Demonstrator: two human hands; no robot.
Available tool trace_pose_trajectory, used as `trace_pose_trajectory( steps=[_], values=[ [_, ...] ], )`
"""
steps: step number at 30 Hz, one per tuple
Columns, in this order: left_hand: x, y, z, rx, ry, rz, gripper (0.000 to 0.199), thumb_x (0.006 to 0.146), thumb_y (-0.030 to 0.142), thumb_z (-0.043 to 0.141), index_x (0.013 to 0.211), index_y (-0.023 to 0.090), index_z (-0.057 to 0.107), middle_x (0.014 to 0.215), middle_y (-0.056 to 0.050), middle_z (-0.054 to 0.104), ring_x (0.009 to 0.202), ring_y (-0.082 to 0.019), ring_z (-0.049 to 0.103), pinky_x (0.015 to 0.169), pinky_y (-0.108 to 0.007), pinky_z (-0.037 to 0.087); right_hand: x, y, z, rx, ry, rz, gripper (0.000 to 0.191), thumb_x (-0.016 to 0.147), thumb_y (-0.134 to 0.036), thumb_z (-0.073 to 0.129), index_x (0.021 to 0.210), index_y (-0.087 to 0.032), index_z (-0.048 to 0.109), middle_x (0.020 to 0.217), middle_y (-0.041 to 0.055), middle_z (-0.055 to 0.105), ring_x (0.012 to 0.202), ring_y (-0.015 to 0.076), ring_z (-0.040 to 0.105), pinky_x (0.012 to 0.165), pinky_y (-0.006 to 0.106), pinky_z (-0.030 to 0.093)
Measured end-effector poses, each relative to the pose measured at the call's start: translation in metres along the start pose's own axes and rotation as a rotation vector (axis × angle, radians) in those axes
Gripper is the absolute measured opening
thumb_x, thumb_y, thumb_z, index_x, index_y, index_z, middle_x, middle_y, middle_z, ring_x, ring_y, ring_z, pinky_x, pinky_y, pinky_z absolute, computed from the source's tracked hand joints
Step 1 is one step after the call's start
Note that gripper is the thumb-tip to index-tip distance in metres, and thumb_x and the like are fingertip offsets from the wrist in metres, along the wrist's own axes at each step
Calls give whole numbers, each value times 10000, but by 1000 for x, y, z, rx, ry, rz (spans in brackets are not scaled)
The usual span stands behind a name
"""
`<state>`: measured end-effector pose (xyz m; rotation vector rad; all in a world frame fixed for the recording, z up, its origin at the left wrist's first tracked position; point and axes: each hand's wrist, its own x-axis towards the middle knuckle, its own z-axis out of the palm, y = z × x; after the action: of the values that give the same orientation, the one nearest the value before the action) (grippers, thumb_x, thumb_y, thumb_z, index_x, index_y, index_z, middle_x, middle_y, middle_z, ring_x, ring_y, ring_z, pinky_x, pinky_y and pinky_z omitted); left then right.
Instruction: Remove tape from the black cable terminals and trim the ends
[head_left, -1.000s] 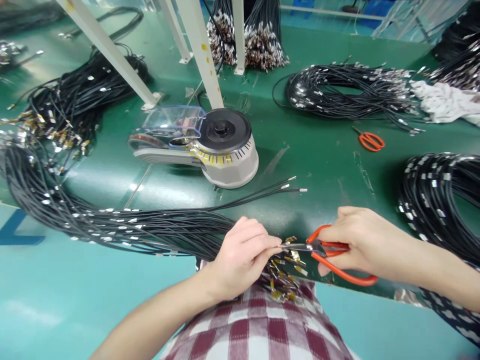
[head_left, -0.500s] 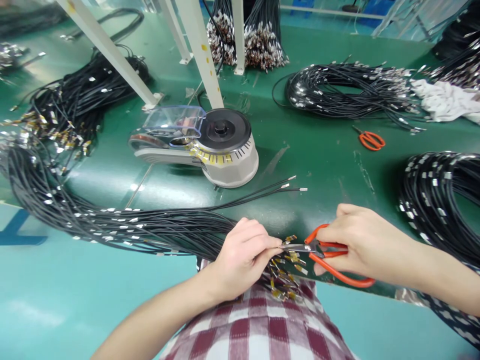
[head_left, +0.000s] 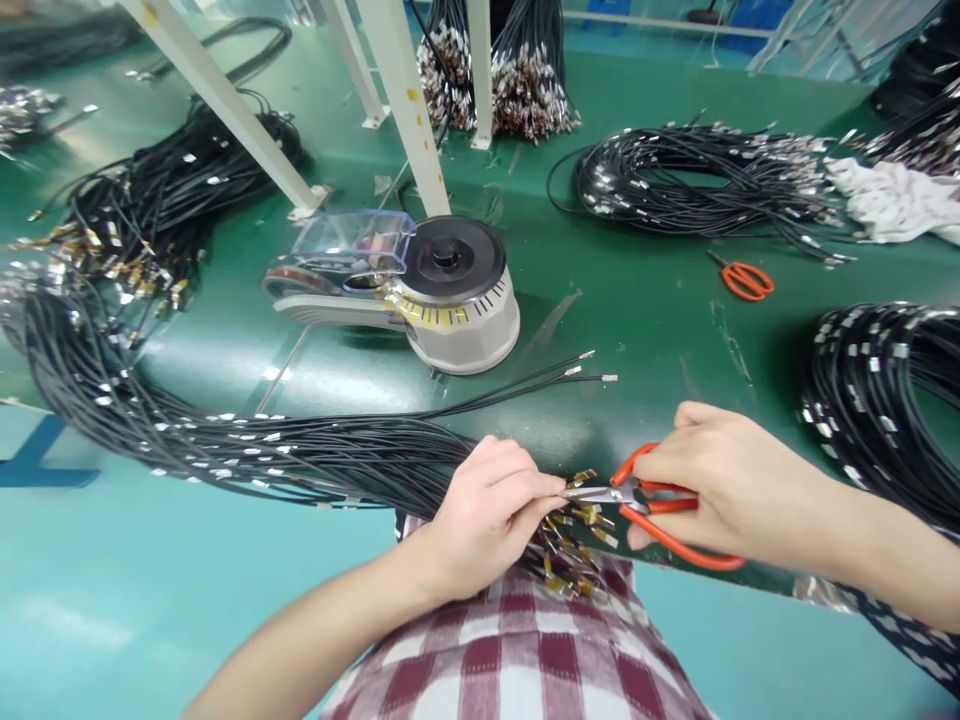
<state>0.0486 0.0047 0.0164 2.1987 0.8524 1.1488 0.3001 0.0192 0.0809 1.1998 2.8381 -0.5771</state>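
While the right hand (head_left: 712,480) is gripping orange-handled scissors (head_left: 600,495), their tips are reaching the left hand (head_left: 484,520), pinching something hidden; any slip is risking nicked fingers.

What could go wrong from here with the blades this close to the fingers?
The orange-handled metal scissors in the right hand point right at the left hand's pinched fingertips, so a slip might nick them. The yellow-taped black cable ends bunch close below the blades; a stray cut could catch one.
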Motion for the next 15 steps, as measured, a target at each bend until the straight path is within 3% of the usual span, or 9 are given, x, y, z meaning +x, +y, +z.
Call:
trace_pose_trajectory(
  steps=[8, 15],
  values=[
    [-3, -2, 1, -10, 14, 19, 94, 869, 85, 662, 926, 158, 675, 690, -18, 677, 607, -133, 571, 619, -295, 383, 2, 2, 4, -114, 30, -50, 427, 953, -317, 515, 547, -194, 466, 464, -30, 513, 445, 119, 260, 599, 315, 218],
    [-6, -4, 4, -29, 24, 11, 72, 861, 86, 679, 895, 149, 675, 672, -11, 656, 605, -126, 561, 628, -287, 385, 6, 11, 19, 138, -127, 53, 522, 837, -608, 654, 563, -195, 491, 455, -55, 446, 506, 122, 339, 583, 265, 256]
  ],
)
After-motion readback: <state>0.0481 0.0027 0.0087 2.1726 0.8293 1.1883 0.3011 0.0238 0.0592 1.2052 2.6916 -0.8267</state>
